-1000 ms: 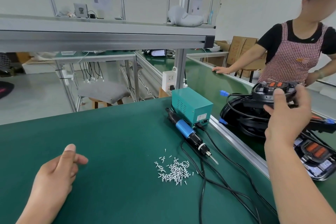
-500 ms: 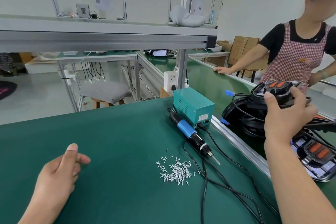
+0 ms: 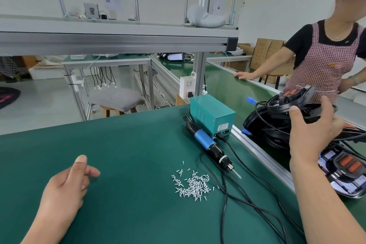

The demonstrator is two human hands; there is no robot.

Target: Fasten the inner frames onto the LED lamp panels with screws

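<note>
Two hands, one busy. Right hand (image 3: 315, 132) grips a black lamp unit (image 3: 287, 101) at 2 o'clock from the wearer, thumb on the near rim and fingers wrapped behind. The unit is tilted, with its orange blocks at the top. It hangs over the stack of black frames (image 3: 261, 125) on the side conveyor (image 3: 227, 89), not over the bench (image 3: 118, 144). This reads as a pick from the feed line, to be carried across.

Left hand (image 3: 67, 186) lies slack on the bench at 10 o'clock, fingers loosely bent, holding nothing. It's probably parked there to receive or steady the unit.

Screws (image 3: 192, 184) sit in a loose pile at 1 o'clock, reachable by either hand. Electric screwdriver (image 3: 210, 144) lies flat just beyond them, bit aimed at the pile, rear end beside the green power box (image 3: 212, 115). Its cables run just right of the screws, a snag risk if the unit is dragged over.

Another lamp unit (image 3: 348, 166) lies on the conveyor at 3 o'clock, beside the right forearm. My read is that no fastening has started. Second person (image 3: 326, 61) stands at 2 o'clock on the far side, one hand on the conveyor edge, not handling parts.
</note>
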